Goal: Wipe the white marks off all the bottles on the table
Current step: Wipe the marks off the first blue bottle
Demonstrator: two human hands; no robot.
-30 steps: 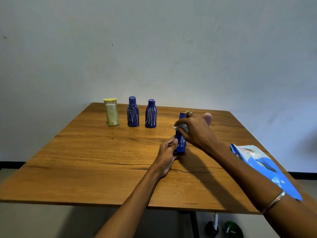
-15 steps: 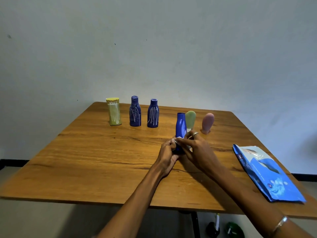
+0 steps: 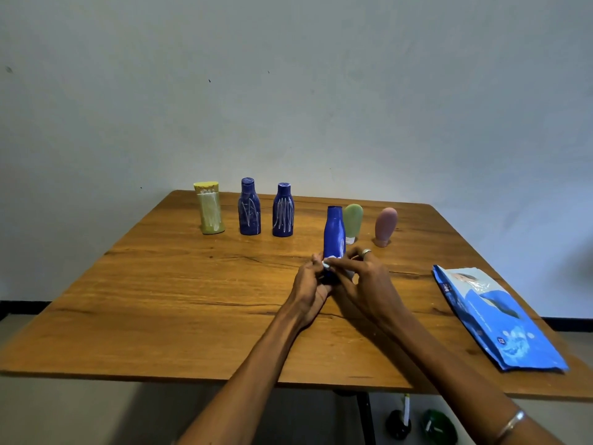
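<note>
- Wood-grain table fills the lower half of the view, set against a plain pale wall; a dark table leg and two small dark things stand on the floor beneath at 5 o'clock.
- At 10 to 11 o'clock on the tabletop stand a yellow bottle and two blue bottles, all three streaked with white marks.
- Just beyond the hands at 12 o'clock stand a green bottle and, a little to its right, a pink bottle, both cap down.
- A blue packet lies flat at 3 o'clock, near the table's right edge.
- The blue bottle being cleaned stands upright at the table's centre, its upper body free of marks, its base hidden between the two hands.
- The left hand curls round the bottle's lower part from 9 o'clock and holds it.
- The right hand, a ring on one finger, pinches a small white wipe against the bottle's lower front from 3 o'clock.
- A second ago the right hand was up at the bottle's neck, hiding the green bottle; it has since come down to the base, and half a second ago it was already about where it is now.
</note>
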